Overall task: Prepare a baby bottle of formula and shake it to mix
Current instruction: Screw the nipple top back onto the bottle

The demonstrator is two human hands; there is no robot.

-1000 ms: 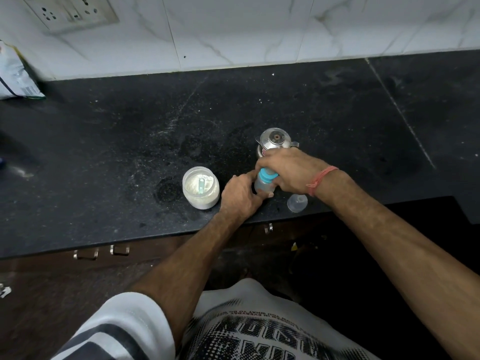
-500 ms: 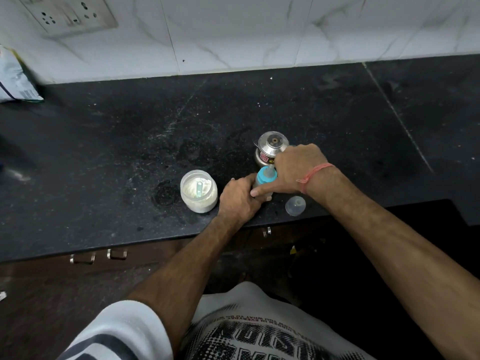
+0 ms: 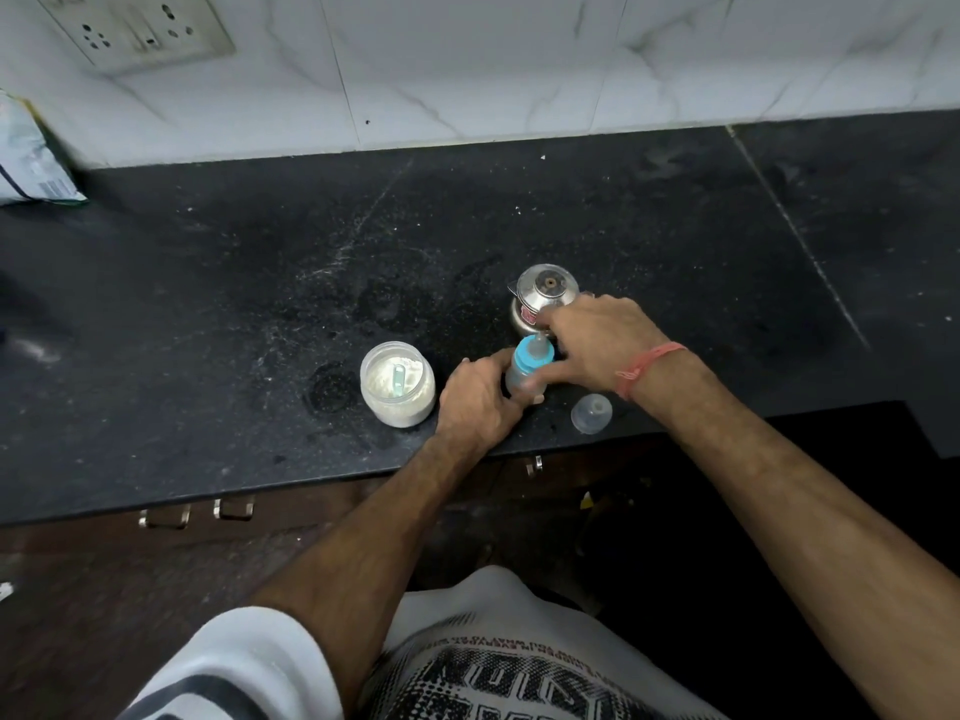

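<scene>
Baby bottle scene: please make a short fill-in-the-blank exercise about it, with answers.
1. The baby bottle has a collar of ____ colour.
2. The powder jar stands to the ____ of the bottle in the picture.
3. The clear cap lies near the counter edge, under the ____ wrist.

Answers: blue; left; right

baby bottle [image 3: 525,367] upright near counter edge, blue collar and teat on; open formula jar [image 3: 397,384] left, clear cap [image 3: 591,413] right.
</scene>
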